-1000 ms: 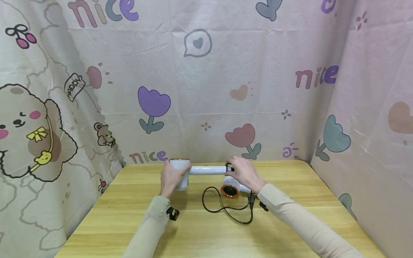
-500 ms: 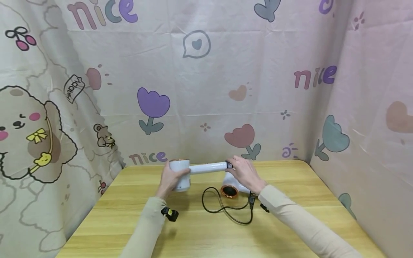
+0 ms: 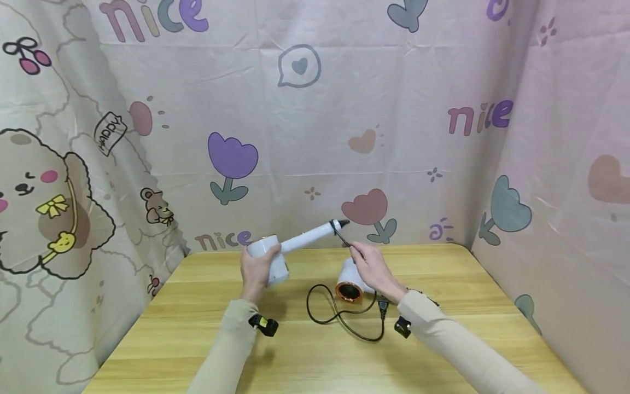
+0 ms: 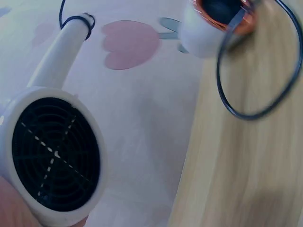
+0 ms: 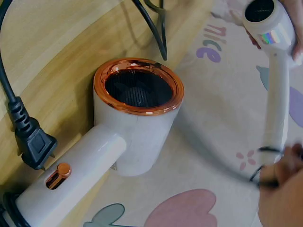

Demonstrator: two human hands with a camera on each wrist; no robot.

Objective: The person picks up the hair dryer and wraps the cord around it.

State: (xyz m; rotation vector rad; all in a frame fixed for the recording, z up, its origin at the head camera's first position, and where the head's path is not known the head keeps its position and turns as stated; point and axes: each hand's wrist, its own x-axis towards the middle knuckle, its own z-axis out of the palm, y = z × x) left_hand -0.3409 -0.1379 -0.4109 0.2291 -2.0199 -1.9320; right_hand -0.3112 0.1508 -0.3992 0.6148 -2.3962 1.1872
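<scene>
My left hand (image 3: 255, 272) grips a white hair dryer (image 3: 305, 237) round its barrel, lifted off the table, its handle slanting up to the right. In the left wrist view, the black round grille (image 4: 57, 153) of this hair dryer faces the camera. Black cord (image 3: 343, 241) loops round the handle's end, and my right hand (image 3: 375, 269) pinches that cord, apart from the handle. Beneath the right hand lies a second white hair dryer (image 5: 137, 142) with a copper-coloured rim, its handle partly hidden from the head camera.
A black cord (image 3: 315, 320) curves over the wooden table (image 3: 315, 366) in front of the second hair dryer. Its plug (image 5: 35, 142) lies beside that hair dryer's handle. A printed cloth (image 3: 305, 120) hangs at the back and both sides.
The held hair dryer's handle has swung upward and its barrel has tilted. My right hand has moved from the handle's end slightly down and right, drawing the cord out.
</scene>
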